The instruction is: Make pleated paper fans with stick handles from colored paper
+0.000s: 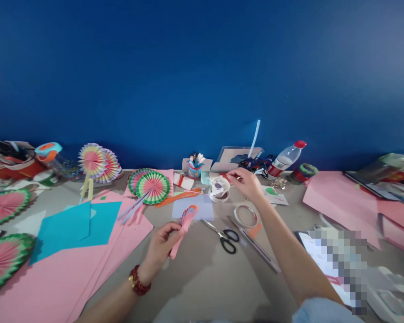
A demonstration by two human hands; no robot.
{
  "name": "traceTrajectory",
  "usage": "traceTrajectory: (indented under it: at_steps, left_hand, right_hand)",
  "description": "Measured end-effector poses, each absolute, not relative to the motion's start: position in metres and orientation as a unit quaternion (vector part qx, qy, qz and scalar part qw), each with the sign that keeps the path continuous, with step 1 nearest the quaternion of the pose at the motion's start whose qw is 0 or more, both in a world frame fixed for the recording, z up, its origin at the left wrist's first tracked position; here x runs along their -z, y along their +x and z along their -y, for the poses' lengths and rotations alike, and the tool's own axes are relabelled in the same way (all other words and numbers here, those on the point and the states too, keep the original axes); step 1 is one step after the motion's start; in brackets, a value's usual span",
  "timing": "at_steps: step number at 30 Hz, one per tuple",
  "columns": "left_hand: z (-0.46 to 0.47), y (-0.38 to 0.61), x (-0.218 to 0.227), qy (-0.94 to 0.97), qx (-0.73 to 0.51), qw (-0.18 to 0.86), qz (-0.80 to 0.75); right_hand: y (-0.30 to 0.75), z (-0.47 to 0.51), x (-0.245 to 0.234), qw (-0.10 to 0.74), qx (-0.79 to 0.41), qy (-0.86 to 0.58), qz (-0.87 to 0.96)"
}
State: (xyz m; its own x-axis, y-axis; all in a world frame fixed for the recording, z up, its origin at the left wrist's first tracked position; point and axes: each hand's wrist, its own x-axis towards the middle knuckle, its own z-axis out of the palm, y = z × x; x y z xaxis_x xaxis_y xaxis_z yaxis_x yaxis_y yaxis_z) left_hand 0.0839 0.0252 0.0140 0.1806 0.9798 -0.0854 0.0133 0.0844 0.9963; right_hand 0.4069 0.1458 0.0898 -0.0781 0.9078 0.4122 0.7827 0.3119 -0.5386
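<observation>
Head view: The left hand (165, 239) pinches a pleated pink paper bundle (187, 219) between thumb and fingers, raised above the grey table (202, 280). The bundle points to about 1 o'clock from that hand, its orange-and-violet upper end slightly splayed and its lower end closed up. The right hand (245, 180) is at about 2 o'clock from the left, right beside a white tape roll (218, 189). Its thumb and forefinger tips are brought close together; I cannot tell whether a piece of tape is caught between them.

As for progress, the pleating of this bundle looks finished. It is not opened into a disc, and no handle shows on it, so opening, fastening and a handle seem to be what is left, judging by the completed pieces. A green-rimmed paper fan (152, 187) lies fully open near 11 o'clock from the left hand, with pale handle strips (131, 212) attached, partly covering a 2nd fan (137, 180). At 10 o'clock, 2 yellow-and-pink pinwheel fans (92, 159) stand open.

Scissors (224, 235) lie at 3 o'clock from the left hand, neither hand touching them. Blue card sheets (65, 229) at 9 o'clock lie flat and unpleated.
</observation>
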Motion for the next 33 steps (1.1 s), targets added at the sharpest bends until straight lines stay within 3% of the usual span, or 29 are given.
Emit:
traceTrajectory:
  at_steps: [6,8,11,13,17,25,33]
  left_hand:
    - [-0.027,0.081,-0.011,0.607,-0.434,0.480,-0.461]
    - [-0.028,0.081,-0.012,0.634,-0.435,0.451,-0.453]
    - [-0.029,0.081,-0.011,0.636,-0.439,0.440,-0.458]
    - [-0.029,0.081,-0.009,0.613,-0.450,0.445,-0.474]
    - [-0.029,0.079,-0.007,0.582,-0.464,0.448,-0.496]
    - [-0.035,0.072,-0.005,0.601,-0.482,0.399,-0.496]
    - [-0.038,0.069,-0.005,0.587,-0.471,0.423,-0.504]
  right_hand:
    - [0.425,-0.125,-0.085,0.399,-0.013,-0.618,0.677]
    - [0.418,-0.106,-0.079,0.376,0.012,-0.619,0.689]
    - [0.386,-0.085,-0.068,0.328,-0.047,-0.547,0.768]
    - [0.355,-0.086,-0.059,0.268,-0.088,-0.484,0.828]
    - [0.293,-0.123,-0.047,0.101,-0.029,-0.505,0.857]
    - [0.229,-0.193,-0.036,0.049,0.010,-0.571,0.819]
    - [0.225,-0.204,-0.040,0.025,0.005,-0.563,0.826]
